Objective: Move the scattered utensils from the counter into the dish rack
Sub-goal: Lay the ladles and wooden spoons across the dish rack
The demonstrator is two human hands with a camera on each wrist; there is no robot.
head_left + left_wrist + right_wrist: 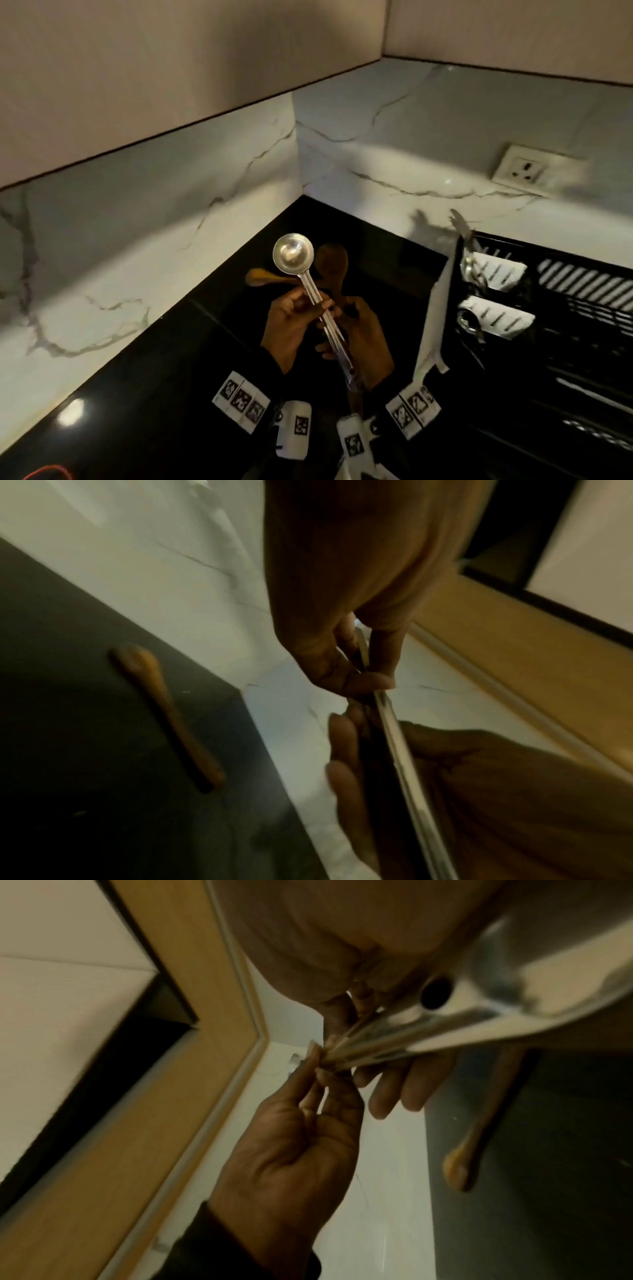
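A steel ladle with a round bowl is held up over the black counter, its long handle slanting down between both hands. My left hand pinches the handle midway with thumb and fingertips. My right hand curls round the lower handle and round a dark wooden spoon behind the ladle. The ladle's handle end with a hole lies against the right palm. A light wooden spoon lies on the counter near the corner.
The black dish rack stands at the right, with white slotted holders that hold metal utensils. A white sheet hangs at the rack's left edge. Marble walls close the corner; a wall socket sits above the rack.
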